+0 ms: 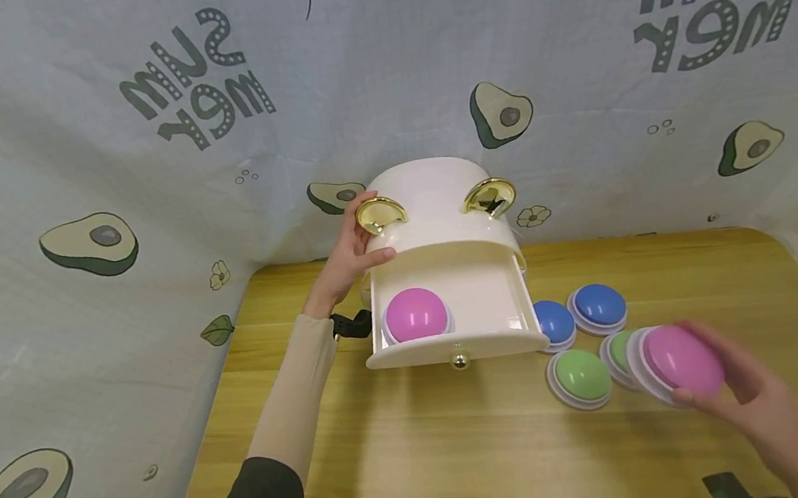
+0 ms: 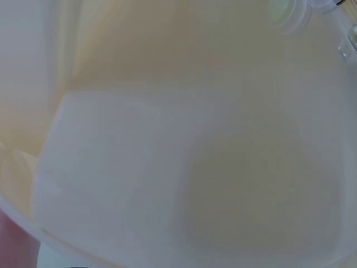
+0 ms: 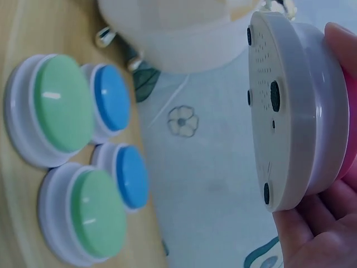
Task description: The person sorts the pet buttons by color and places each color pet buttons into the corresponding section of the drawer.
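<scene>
A cream box (image 1: 431, 203) with gold ear-shaped trims stands on the table, its drawer (image 1: 484, 292) pulled out to the front. Inside the drawer, at the left, lies a pink push button (image 1: 415, 314) with a white base. My left hand (image 1: 353, 259) rests on the left side of the box, below the gold trim. In my right hand (image 1: 750, 388) is a second pink push button (image 1: 682, 361), held tilted above the table; the right wrist view shows its white underside (image 3: 279, 123) with dark pads. The left wrist view is mostly filled by a blurred pale surface.
Right of the drawer, two blue buttons (image 1: 600, 305) and two green buttons (image 1: 582, 376) stand close together on the wooden table (image 1: 473, 466). One green button is partly hidden behind the held pink one. A cloth printed with avocados (image 1: 376, 75) hangs behind and beside the table.
</scene>
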Available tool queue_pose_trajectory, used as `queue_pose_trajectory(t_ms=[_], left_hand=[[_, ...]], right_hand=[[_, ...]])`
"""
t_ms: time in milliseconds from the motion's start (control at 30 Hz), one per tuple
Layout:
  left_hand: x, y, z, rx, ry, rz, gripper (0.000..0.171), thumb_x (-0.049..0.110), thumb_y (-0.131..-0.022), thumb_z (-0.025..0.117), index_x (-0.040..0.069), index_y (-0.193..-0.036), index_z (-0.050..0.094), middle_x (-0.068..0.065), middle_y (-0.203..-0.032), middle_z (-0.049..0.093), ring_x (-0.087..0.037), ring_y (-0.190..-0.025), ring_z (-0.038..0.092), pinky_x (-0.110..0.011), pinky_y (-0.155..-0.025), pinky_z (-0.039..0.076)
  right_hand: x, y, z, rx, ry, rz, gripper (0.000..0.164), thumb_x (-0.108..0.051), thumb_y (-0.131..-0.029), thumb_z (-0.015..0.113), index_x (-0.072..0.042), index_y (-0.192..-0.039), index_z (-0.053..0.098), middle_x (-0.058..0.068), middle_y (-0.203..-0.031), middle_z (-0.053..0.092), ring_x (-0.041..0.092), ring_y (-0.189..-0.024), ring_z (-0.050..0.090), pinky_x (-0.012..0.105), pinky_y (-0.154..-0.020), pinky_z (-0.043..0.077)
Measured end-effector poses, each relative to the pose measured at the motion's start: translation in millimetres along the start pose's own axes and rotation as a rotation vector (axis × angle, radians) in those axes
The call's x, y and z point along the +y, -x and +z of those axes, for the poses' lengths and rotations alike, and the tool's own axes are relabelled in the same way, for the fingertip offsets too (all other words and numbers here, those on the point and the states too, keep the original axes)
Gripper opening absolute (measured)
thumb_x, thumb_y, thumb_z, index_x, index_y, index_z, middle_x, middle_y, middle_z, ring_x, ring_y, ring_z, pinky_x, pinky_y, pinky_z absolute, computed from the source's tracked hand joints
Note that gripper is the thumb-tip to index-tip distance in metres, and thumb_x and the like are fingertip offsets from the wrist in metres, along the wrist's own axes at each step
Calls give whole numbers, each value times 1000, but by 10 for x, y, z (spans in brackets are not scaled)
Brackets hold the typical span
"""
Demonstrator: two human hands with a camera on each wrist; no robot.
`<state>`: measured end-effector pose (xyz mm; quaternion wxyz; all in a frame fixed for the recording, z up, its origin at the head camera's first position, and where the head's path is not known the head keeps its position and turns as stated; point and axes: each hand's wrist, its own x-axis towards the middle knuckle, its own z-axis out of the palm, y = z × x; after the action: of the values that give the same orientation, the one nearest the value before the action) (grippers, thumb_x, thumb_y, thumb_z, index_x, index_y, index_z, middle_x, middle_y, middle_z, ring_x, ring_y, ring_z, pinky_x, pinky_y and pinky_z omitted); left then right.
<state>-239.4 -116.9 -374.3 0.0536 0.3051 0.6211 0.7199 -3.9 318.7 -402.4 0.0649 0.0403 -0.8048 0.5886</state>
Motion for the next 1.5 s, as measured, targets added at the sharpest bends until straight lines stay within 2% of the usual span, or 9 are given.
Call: queue_pose_trajectory(t_ms=[133, 200, 433, 733, 867, 1033, 1267, 1367, 1500], left_hand=[[-4, 1, -1, 1, 3, 4, 84, -10, -80, 63, 13, -147, 19, -11, -149, 20, -18, -138, 24, -31, -113, 20], [-5, 1, -2, 2, 8, 5, 84, -10, -79, 63, 13, -147, 19, -11, -149, 20, -17, -138, 23, -31, -113, 20], [-9, 3, -3, 1, 3, -6, 84, -10, -80, 63, 14, -147, 18, -11, -149, 20, -18, -138, 24, -31, -112, 22], [-10, -2, -1, 5, 10, -8, 84, -12, -80, 62, 14, -147, 19, -11, -149, 20, -17, -138, 23, -31, -112, 22], [-4, 2, -3, 4, 12, -6, 84, -11, -79, 62, 14, -147, 20, -11, -149, 21, -17, -138, 24, -31, -112, 22], [0, 3, -1, 2, 11, -1, 83, -12, -79, 62, 14, -146, 20, -11, -149, 21, -17, -137, 23, -32, -112, 21], [-4, 5, -8, -2, 12, 3, 84, -11, -80, 62, 14, -147, 19, -10, -149, 20, -16, -138, 23, -31, -113, 21], [-9, 2, -13, -4, 11, 0, 83, -10, -80, 63, 15, -147, 19, -10, -149, 20, -16, -138, 22, -31, -112, 21], [-8, -1, -11, -4, 14, -6, 82, -10, -81, 62, 16, -146, 20, -10, -149, 20, -16, -138, 22, -31, -113, 20]], right_hand=[[-126, -77, 17, -10, -16, -29, 79, 21, -79, 61, -6, -148, 33, -6, -145, 42, 1, -130, 34, 7, -99, 26], [-180, -103, 24, -9, 39, -31, 79, 18, -80, 62, -8, -149, 33, -8, -144, 41, 0, -129, 34, 6, -97, 27], [-323, -218, 66, -39, -66, -94, 79, 24, -77, 61, -2, -147, 34, -2, -144, 43, 5, -129, 35, 9, -98, 30], [-494, -336, 132, -43, 37, -68, 79, 17, -79, 66, -9, -148, 36, -2, -143, 43, 6, -127, 36, 8, -88, 38], [-581, -402, 180, -50, 41, -72, 79, 16, -79, 67, -10, -148, 36, -1, -143, 42, 7, -126, 36, 8, -88, 38], [-692, -504, 252, -76, 0, -110, 80, 18, -78, 67, -7, -147, 37, 1, -144, 42, 8, -127, 37, 8, -89, 38], [-829, -627, 361, -123, -141, -200, 81, 28, -70, 66, 2, -143, 39, 7, -141, 44, 15, -124, 41, 11, -93, 38], [-888, -669, 408, -145, -160, -232, 81, 29, -69, 65, 4, -142, 39, 8, -141, 45, 16, -124, 41, 12, -95, 37], [-948, -713, 454, -148, -117, -238, 80, 27, -70, 67, 3, -142, 40, 7, -141, 45, 16, -124, 41, 12, -95, 37]])
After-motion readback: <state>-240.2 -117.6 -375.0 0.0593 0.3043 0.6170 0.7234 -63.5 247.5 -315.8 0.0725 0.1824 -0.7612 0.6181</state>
